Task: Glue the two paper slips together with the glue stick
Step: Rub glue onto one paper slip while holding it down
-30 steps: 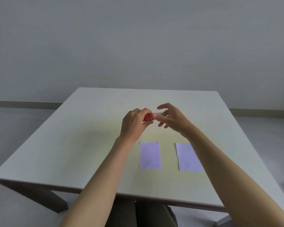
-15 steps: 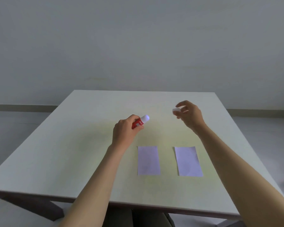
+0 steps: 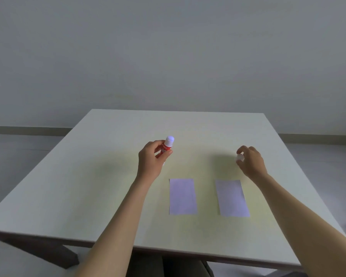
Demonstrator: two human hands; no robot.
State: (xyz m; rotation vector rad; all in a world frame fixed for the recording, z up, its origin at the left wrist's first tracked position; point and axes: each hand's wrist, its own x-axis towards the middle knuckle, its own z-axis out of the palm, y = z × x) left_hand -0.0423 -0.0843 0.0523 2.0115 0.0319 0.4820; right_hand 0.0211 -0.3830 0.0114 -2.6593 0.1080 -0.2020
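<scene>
1. Since half a second ago, both hands have drawn further apart — the right hand (image 3: 251, 162) has carried the white cap (image 3: 240, 157) out to the right and lower, toward the table (image 3: 68, 186).
2. Left hand (image 3: 150, 160) is closed around the red glue stick (image 3: 166, 147), which stands nearly upright with its white tip uncovered.
3. Right fingertips pinch the cap.
4. Two paper slips — left slip (image 3: 182, 196) and right slip (image 3: 232, 197) — lie flat side by side, apart, nearer the table's front edge than the hands.
</scene>
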